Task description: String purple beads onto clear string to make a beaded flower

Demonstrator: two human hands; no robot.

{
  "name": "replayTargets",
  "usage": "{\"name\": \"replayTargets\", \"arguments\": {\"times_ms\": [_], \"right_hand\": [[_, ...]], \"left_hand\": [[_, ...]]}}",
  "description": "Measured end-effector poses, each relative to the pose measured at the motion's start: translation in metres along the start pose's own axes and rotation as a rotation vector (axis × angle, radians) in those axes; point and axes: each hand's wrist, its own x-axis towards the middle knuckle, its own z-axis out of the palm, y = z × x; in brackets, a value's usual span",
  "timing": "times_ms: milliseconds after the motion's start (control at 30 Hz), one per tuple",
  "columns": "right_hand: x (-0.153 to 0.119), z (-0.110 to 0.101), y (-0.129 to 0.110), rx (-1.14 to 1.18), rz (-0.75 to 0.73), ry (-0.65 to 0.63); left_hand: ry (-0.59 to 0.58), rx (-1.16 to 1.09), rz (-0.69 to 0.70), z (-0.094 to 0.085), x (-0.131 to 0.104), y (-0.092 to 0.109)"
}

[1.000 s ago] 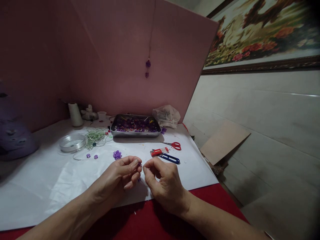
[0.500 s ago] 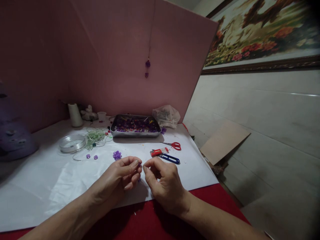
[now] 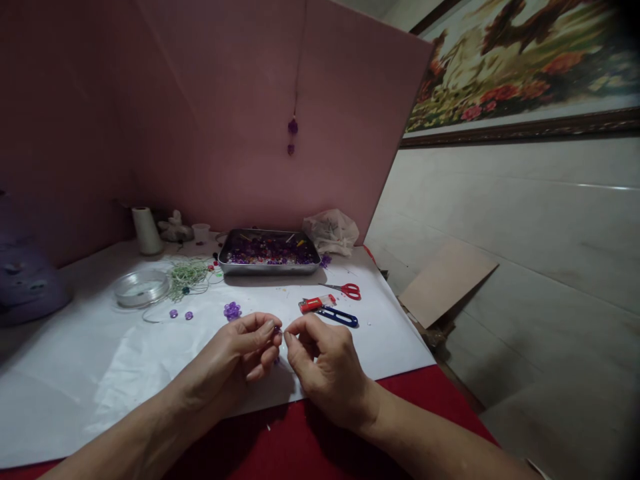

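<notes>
My left hand (image 3: 250, 347) pinches a small purple bead (image 3: 277, 330) between thumb and forefinger, over the front part of the white sheet. Close beside it, my right hand (image 3: 320, 360) has its thumb and forefinger pressed together at the bead's right side. Whatever those right fingertips grip is too small to make out. Another bit of purple shows below the left fingers, partly hidden. Just beyond my left hand lies a purple beaded flower (image 3: 233, 311). Two loose purple beads (image 3: 181, 315) rest farther left.
A metal tray (image 3: 270, 270) of mixed beads stands at the back. Red-handled scissors (image 3: 350, 291), a red lighter (image 3: 318, 304) and blue thread snips (image 3: 341, 317) lie to the right. At left are a clear spool (image 3: 143, 290), green cord (image 3: 187, 277) and a thread cone (image 3: 147, 231).
The whole view has shifted very slightly, so things sit a little farther left. Both hands keep the same pinching pose around the bead.
</notes>
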Motion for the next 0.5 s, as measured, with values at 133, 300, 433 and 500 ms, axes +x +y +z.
{"name": "replayTargets", "arguments": {"times_ms": [133,300,433,500], "right_hand": [[-0.0006,0.0003,0.0002,-0.005,0.007,-0.013],[-0.0009,-0.0005,-0.0005,-0.014,0.014,-0.017],[-0.0014,-0.0006,-0.0002,-0.013,-0.002,-0.030],[-0.0013,-0.0004,-0.0001,-0.016,0.000,-0.033]], "left_hand": [[0.015,-0.007,0.004,-0.0002,0.0009,-0.0001],[0.032,-0.002,-0.009,0.0007,0.0009,-0.0003],[0.008,-0.012,-0.005,0.0007,0.0013,-0.0009],[0.004,-0.005,0.000,0.0002,0.0014,-0.0014]]}}
